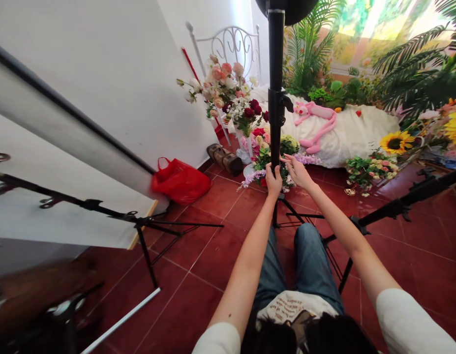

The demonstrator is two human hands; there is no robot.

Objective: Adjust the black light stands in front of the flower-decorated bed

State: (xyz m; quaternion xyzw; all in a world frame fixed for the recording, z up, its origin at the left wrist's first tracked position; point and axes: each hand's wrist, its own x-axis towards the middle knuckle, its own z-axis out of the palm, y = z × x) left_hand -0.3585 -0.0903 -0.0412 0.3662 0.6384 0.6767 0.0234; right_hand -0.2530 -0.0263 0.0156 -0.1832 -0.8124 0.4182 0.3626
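Tripod stand [277,59], black from top to bottom, rises nearly upright just in front of the person, above the gap between the knees. Its pole is straight and smooth, looking broader toward the top of the view, where a thin pale ring sits just below a dark rounded head [299,9], cut off by the upper edge. Partway down, a thicker collar [274,105] wraps the pole, with a winged knob [288,103] jutting from its right side. Slim black legs [294,212] spread at the bottom over dark red floor tiles [213,255].

The left hand [274,182] is clamped around the lower pole, thumb pointing up along it. The right hand [298,172] is just beside the pole with its fingers stretched out, not wrapped around anything; whether their tips touch the pole I cannot tell.

Beyond the pole, artificial flowers [228,78] crowd near a white metal headboard [237,46]. A pink plush toy [319,118] lies on cream cloth [355,140] to the right.
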